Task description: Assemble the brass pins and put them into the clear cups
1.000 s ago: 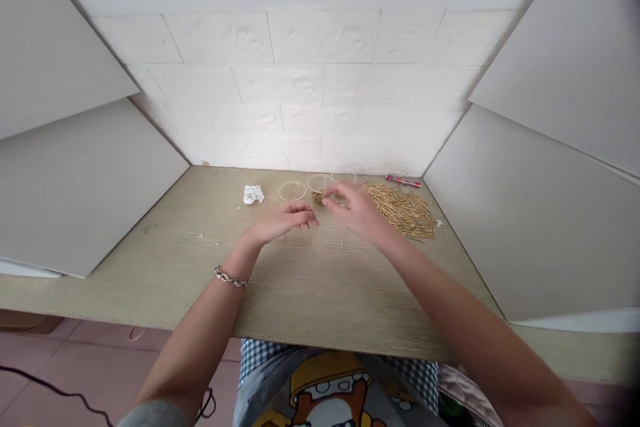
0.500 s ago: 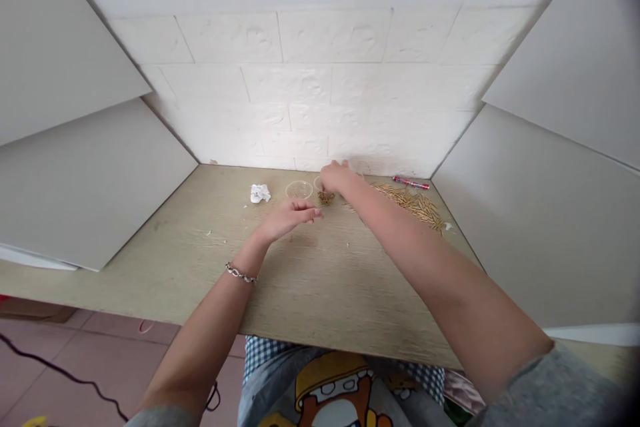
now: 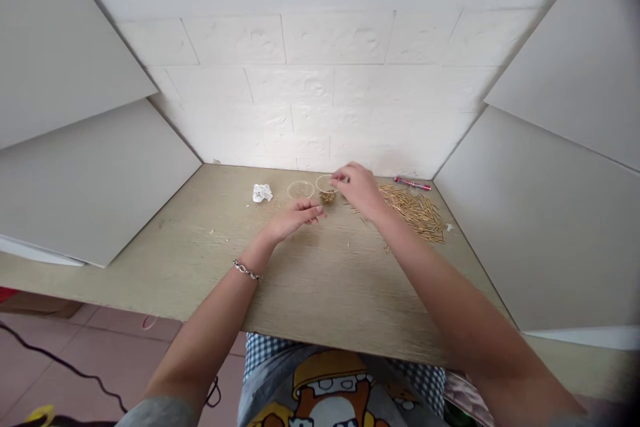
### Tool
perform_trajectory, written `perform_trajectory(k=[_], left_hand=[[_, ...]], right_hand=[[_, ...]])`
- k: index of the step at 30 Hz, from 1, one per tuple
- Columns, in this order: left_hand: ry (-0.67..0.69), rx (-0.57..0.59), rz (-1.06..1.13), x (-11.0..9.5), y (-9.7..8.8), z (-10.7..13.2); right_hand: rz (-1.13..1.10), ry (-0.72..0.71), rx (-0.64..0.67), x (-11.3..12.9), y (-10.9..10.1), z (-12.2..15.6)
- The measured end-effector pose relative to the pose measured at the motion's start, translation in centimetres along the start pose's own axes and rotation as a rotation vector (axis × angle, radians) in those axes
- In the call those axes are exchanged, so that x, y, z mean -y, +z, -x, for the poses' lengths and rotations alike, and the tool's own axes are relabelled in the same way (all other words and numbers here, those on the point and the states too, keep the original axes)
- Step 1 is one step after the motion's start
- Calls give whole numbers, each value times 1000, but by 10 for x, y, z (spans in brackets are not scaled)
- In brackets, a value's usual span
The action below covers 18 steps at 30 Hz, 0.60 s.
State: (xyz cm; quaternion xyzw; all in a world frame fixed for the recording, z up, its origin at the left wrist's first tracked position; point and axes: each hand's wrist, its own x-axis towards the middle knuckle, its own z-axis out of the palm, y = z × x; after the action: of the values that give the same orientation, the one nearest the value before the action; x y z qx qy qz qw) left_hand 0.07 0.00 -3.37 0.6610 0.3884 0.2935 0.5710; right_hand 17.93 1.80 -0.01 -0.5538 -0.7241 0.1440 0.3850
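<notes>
Loosely curled, the left hand [image 3: 296,218] has its thumb and fingers close together; whether they pinch anything, I cannot tell. Just beyond them, a small, rough heap of gold-coloured bits [image 3: 328,199] sits on the wood-grained tabletop [image 3: 325,280]. The right hand [image 3: 357,188] is bent narrow beside a clear, round-rimmed container [image 3: 317,184], its grip likewise unclear. Right of that hand spread slim, shiny gold-coloured rods [image 3: 413,213]; beyond the left hand lie a clear circular dish [image 3: 289,189] and crumpled white tissue [image 3: 262,193].
</notes>
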Motion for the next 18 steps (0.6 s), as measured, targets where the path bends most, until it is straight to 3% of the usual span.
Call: perform_trajectory(k=[5,9,18], left_hand=[[-4,66,149,8,13,-4],[-70,92,170,14,17,-6],[-77,93,136,21,25,-8]], right_hand=[[-620,368,32,-10,12,62],[-981,533,-30,-17,29,77],[-1150,596,-11,-12,36,81]])
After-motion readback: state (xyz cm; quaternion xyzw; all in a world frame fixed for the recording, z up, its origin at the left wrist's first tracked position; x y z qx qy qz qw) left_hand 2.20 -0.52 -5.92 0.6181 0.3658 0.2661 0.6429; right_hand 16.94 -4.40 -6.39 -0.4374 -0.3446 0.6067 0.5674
